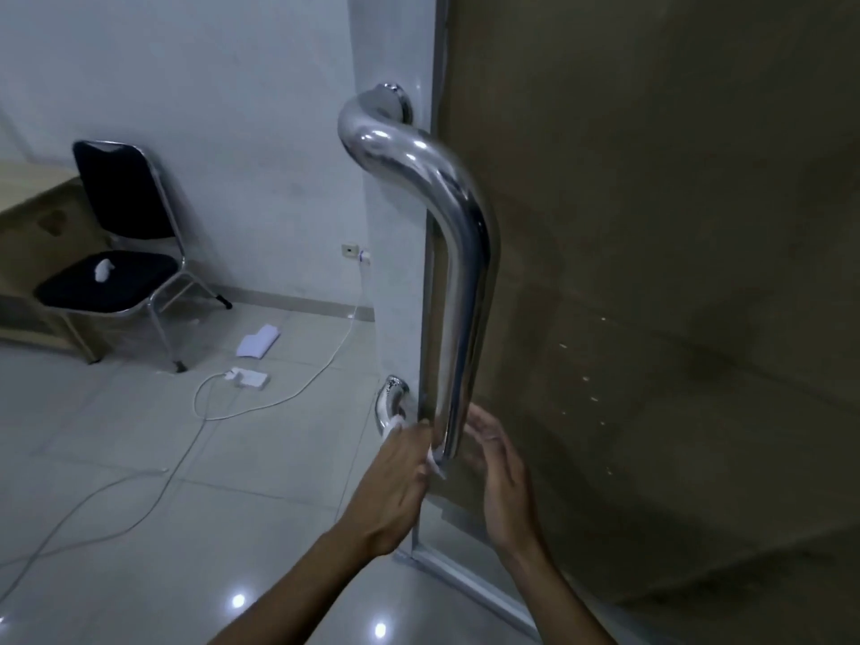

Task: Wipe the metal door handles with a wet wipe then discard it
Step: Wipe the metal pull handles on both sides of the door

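A long polished metal door handle point(458, 272) runs down the edge of a glass door, bent at the top into its round mount. My left hand point(395, 481) grips a white wet wipe point(435, 460) against the handle's lower end. My right hand point(500, 477) hovers just right of that lower end, fingers relaxed and spread, holding nothing. A second handle's lower bend point(391, 405) shows on the other side of the glass, partly hidden by my left hand.
A black chair point(121, 235) with a white crumpled wipe point(103, 270) on its seat stands at the left by a wooden desk point(28, 216). White cables point(260, 402), a charger and a wipe pack point(258, 339) lie on the tiled floor. The door's brown panel point(675, 272) fills the right.
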A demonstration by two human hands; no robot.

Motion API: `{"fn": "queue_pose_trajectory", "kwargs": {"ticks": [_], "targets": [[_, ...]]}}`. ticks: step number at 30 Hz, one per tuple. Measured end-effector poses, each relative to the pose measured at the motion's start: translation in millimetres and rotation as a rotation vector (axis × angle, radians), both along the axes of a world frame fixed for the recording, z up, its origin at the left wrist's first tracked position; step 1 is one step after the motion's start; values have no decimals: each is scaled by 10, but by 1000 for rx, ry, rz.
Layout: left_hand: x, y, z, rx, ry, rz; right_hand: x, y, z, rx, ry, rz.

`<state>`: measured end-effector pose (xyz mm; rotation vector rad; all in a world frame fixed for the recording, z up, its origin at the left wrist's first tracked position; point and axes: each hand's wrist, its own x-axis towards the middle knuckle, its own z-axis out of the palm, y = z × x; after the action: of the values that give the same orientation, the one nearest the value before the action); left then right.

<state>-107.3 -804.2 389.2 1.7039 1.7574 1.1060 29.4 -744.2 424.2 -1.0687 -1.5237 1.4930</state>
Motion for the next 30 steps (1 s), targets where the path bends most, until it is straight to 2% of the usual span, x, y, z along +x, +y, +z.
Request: {"fn": "queue_pose_trajectory", "kwargs": {"ticks": [1, 3, 14, 17, 21, 23, 25, 30], "targets": [[-123, 0, -92, 38, 185, -14, -24, -17, 1, -3, 9, -5], [-352, 37, -237, 77, 382, -31, -75, -54, 2, -21, 31, -26], [-1092, 498, -98, 97, 651, -256, -139, -173, -97, -61, 35, -181], [-1031, 464, -182, 132, 573, -217, -148, -212, -114, -82, 46, -188], [-666, 307, -274, 109, 131, 27, -146, -261, -111, -98, 63, -198], [-492, 252, -295, 129, 16, 100, -146, -280, -105, -101, 55, -198], [-404, 195, -323, 146, 18, 110, -135, -289, -102, -105, 62, -202], [-262, 59, -409, 164, 206, 101, -87, -312, -80, -113, 54, -223]]}}
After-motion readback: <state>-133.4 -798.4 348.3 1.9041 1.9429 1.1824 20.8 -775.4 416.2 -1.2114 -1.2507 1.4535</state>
